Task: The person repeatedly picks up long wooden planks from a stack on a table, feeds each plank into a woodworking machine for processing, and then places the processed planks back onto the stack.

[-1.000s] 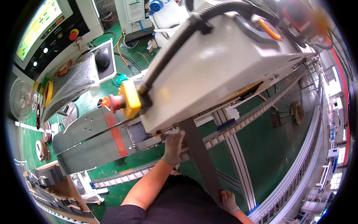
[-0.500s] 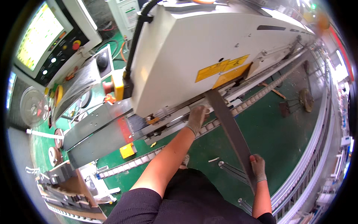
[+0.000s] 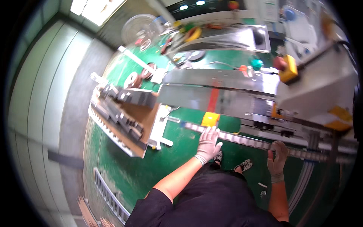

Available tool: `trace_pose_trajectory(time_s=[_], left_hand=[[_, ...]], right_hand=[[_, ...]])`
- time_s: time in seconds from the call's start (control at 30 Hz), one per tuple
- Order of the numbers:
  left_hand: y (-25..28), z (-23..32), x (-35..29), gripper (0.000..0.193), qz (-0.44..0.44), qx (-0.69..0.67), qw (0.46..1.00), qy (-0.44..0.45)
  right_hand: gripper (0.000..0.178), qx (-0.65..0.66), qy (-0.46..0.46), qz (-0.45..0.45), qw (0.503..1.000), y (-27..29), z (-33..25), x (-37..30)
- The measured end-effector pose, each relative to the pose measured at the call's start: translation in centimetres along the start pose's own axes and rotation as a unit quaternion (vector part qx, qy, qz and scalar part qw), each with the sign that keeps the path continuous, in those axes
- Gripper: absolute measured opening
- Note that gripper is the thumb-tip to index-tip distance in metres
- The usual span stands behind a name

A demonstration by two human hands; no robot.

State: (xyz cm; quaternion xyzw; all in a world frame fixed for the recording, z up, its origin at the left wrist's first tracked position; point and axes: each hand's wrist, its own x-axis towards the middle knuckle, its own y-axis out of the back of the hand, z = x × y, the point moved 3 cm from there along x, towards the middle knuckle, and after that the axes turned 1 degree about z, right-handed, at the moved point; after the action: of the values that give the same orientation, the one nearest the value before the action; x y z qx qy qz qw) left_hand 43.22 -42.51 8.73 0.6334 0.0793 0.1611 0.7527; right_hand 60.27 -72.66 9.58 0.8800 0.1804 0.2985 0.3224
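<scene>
**Both gloved hands on the roller rail**

The left hand (image 3: 208, 143) lies flat on the roller rail (image 3: 242, 139), its fingers (image 3: 210, 132) spread open and gripping nothing. The right hand (image 3: 277, 158) is further along the same rail, fingers curled closed around its edge. The rail runs along the front of the grey machine (image 3: 234, 90).

A yellow square block (image 3: 210, 118) sits just behind the rail, beside the left hand. A red stripe (image 3: 213, 99) crosses the machine above that block. A yellow box with a red button (image 3: 288, 68) stands at the machine's right end.

Left of the rail, a cart of dark parts (image 3: 124, 113) stands on the green floor (image 3: 151, 166), with open floor between them.
</scene>
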Motion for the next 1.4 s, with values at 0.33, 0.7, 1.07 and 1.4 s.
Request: trace_pose_trajectory(time_s=[0.33, 0.7, 1.07, 1.4], left_hand=[[0.9, -24.2, -17.3, 0.048, 0.210, -0.370, 0.758, 0.494], [9.4, -60.8, -4.5, 0.040, 0.406, -0.573, 0.574, 0.420], [9.3, -70.3, -1.8, 0.032, 0.355, -0.619, 0.472, 0.517], [9.3, -52.7, -9.1, 0.025, 0.319, -0.663, 0.622, 0.269]], right_hand=[[0.037, -0.068, 0.009, -0.189, 0.979, -11.6, -9.9, 5.5], [0.045, -0.259, 0.002, -0.139, 0.956, -25.3, -19.8, 7.3], [0.051, -0.277, 0.002, -0.111, 0.954, -26.6, -20.9, 6.8], [0.053, -0.289, -0.014, -0.133, 0.948, -26.5, -21.2, 7.4]])
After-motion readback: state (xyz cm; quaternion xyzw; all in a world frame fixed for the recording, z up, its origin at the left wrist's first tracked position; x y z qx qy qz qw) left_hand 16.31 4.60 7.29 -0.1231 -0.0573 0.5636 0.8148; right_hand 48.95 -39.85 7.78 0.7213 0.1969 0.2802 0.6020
